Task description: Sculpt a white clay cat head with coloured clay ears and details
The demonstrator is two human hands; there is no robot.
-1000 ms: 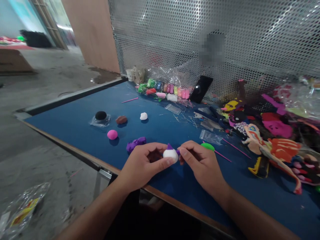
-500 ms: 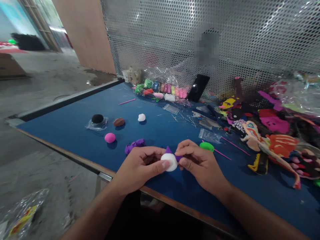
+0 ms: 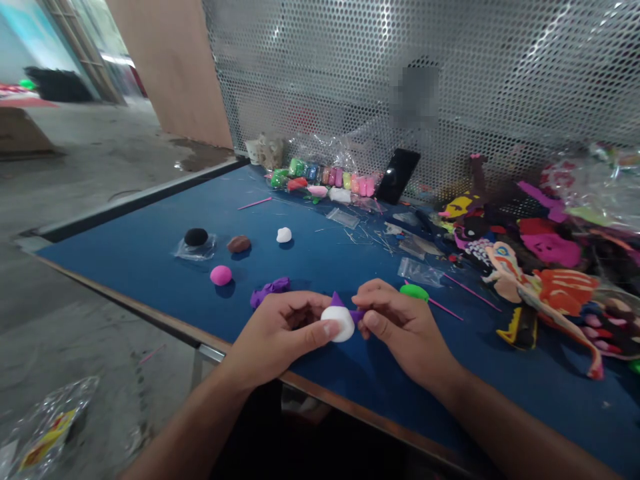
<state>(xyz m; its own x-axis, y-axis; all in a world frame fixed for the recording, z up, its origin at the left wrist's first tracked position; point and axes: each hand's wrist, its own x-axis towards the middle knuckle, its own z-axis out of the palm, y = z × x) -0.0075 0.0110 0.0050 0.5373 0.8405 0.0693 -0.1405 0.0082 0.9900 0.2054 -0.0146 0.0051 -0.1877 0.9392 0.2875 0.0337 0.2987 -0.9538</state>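
Near the table's front edge, my left hand [image 3: 280, 333] is closed round a white clay ball [image 3: 336, 325], its thumb pressed on the front. A pointed purple clay cone [image 3: 337, 301] stands up from the top of the ball. On the ball's right side sits a second purple clay piece [image 3: 356, 315], whose outer tip is between the thumb and fingers of my right hand [image 3: 395, 320]. A crumpled purple clay lump [image 3: 271, 291] lies just beyond my left hand. Behind my right hand is a flat green clay piece [image 3: 414, 292] on a pink stick.
Pink [image 3: 221, 275], brown [image 3: 239, 244], black [image 3: 196, 237] and white [image 3: 284, 235] clay lumps lie at left. Packed coloured clay [image 3: 325, 176] and a leaning phone [image 3: 399, 175] stand along the perforated metal panel [image 3: 320, 80]. Finished clay figures [image 3: 565, 287] and a yellow-black cutter [image 3: 519, 327] crowd the right.
My right fingers have shifted slightly right, and more of the purple piece on the ball's side shows. My left hand and the white ball stay nearly still.
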